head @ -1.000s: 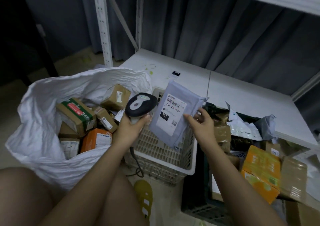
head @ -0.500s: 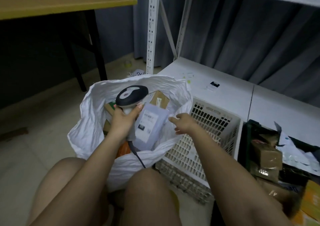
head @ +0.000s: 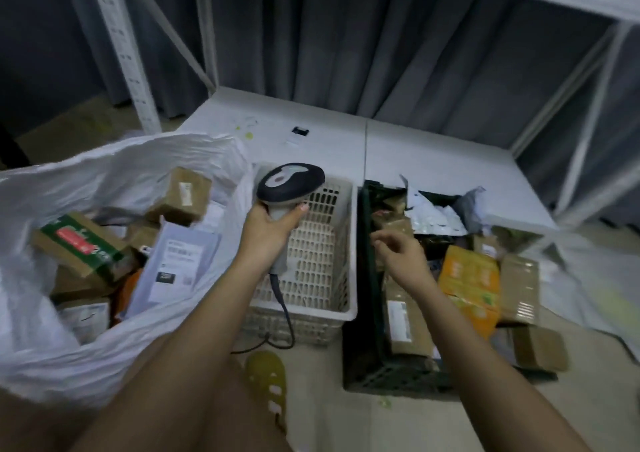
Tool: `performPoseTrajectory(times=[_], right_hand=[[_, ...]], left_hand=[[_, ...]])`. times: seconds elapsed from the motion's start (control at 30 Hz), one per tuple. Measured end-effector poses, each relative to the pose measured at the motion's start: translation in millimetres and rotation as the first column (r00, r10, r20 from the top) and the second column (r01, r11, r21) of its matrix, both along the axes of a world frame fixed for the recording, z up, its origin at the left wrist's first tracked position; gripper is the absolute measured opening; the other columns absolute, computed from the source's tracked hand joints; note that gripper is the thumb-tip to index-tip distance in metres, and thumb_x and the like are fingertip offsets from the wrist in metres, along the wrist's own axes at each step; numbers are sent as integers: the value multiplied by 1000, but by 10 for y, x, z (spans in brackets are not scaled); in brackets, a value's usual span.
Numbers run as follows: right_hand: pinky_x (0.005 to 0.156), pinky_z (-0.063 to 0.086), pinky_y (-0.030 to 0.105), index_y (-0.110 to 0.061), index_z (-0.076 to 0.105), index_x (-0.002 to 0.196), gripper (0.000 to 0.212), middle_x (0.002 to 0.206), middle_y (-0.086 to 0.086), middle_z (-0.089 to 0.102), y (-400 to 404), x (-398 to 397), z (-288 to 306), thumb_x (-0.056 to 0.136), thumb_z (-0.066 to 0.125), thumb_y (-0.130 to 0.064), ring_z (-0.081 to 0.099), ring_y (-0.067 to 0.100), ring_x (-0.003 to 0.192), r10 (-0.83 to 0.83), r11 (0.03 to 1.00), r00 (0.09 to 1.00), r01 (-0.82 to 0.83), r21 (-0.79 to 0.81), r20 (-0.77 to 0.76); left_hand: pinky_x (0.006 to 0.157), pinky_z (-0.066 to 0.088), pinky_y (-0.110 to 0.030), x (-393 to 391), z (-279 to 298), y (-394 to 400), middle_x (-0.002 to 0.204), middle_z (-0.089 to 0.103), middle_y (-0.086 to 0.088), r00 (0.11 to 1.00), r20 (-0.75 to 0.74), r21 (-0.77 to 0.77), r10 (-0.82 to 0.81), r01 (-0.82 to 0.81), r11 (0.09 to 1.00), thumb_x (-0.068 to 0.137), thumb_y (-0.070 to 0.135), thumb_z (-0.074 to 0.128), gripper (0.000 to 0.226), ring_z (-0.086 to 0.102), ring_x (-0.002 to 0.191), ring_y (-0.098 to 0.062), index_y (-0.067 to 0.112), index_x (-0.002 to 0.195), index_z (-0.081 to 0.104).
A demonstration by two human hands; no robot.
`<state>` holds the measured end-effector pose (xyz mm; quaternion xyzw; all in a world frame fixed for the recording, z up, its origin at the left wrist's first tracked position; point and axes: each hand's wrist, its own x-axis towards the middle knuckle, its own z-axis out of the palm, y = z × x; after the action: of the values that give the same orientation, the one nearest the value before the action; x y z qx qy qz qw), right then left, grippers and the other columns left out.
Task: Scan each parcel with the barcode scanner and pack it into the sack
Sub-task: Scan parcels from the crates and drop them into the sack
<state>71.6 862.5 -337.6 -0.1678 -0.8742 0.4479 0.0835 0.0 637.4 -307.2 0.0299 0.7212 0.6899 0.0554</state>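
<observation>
- Parcels, packed: grey mailer (head: 175, 268) and several brown boxes lie inside white sack (head: 114, 161), left of frame
- Parcels, pending: many in dark crate (head: 367, 278), right of centre, plus a few on the floor beside it
- Barcode scanner (head: 290, 183): gripped by left hand (head: 268, 226), over white basket (head: 349, 244), centre
- Right hand (head: 403, 249): loosely curled, holding nothing, above crate
- Progress: judged partway; scanning and packing remain

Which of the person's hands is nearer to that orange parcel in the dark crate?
Right. The right hand hovers empty just left of the orange parcel; the left hand grips the scanner over the white basket, farther off.
</observation>
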Motion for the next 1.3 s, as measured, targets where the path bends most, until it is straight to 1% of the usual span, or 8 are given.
performPoseTrajectory(times=[0.13, 0.23, 0.33, 0.47, 0.63, 0.87, 1.13, 1.3], right_hand=[[75, 48, 32, -15, 69, 106, 18, 104, 4, 68, 563, 475, -145, 96, 54, -11, 62, 23, 99, -140, 980, 988, 130, 149, 61], [87, 46, 41, -18, 66, 113, 26, 121, 10, 61, 822, 762, -217, 89, 59, -22, 54, 32, 112, -320, 862, 947, 276, 425, 35], [108, 29, 49, -21, 42, 140, 72, 149, 16, 31, 936, 926, -238, 82, 63, -57, 27, 38, 135, -497, 778, 837, 312, 545, 231], [112, 20, 57, -26, 13, 151, 111, 159, 13, 4, 861, 869, -348, 67, 61, -81, 8, 41, 143, -514, 839, 752, 340, 425, 413], [107, 28, 58, -21, 21, 147, 106, 154, 18, 13, 768, 772, -561, 67, 67, -73, 20, 46, 135, -632, 727, 729, 440, 527, 263], [100, 35, 51, -27, 24, 147, 100, 142, 20, 30, 948, 930, -311, 66, 77, -54, 34, 41, 124, -587, 713, 809, 533, 455, -27], [101, 40, 47, -20, 39, 137, 93, 136, 13, 34, 742, 1163, 273, 61, 85, -47, 36, 32, 125, -399, 774, 829, 534, 340, -391], [99, 37, 33, -27, 41, 133, 82, 131, -2, 35, 410, 948, 525, 66, 85, -45, 37, 15, 124, -283, 929, 898, 344, 139, -336]], left_hand=[[69, 51, -23, 242, -122, 503, 95, 70, -6, 990, 34, -46, -138, 140, 989, 83, 27, 73, 39, 67, 88, -20, 6, 114, 64], [64, 50, -18, 409, -208, 768, 89, 69, -1, 977, 71, -80, -199, 205, 976, 83, 25, 74, 37, 66, 79, -11, 8, 114, 63], [56, 47, -10, 543, -263, 961, 88, 68, 0, 967, 90, -106, -240, 249, 963, 84, 24, 73, 38, 62, 70, -1, 6, 115, 63], [53, 43, -5, 703, -296, 1103, 83, 66, 3, 960, 104, -120, -262, 273, 955, 84, 20, 73, 35, 60, 69, -3, 5, 114, 62], [52, 43, -6, 796, -341, 1132, 82, 66, 2, 958, 110, -138, -265, 279, 950, 84, 20, 73, 31, 59, 66, -1, 7, 110, 61], [63, 50, -20, 788, -353, 1065, 80, 68, 2, 969, 122, -136, -216, 232, 963, 84, 24, 73, 37, 64, 67, -5, 7, 114, 62], [61, 50, -13, 799, -275, 994, 92, 68, -2, 974, 85, -40, -210, 214, 976, 84, 18, 72, 38, 64, 76, -9, 7, 119, 59], [68, 51, -21, 707, -261, 697, 101, 68, -5, 996, 54, -2, -76, 76, 997, 84, 22, 73, 41, 66, 88, -17, 12, 122, 58]])
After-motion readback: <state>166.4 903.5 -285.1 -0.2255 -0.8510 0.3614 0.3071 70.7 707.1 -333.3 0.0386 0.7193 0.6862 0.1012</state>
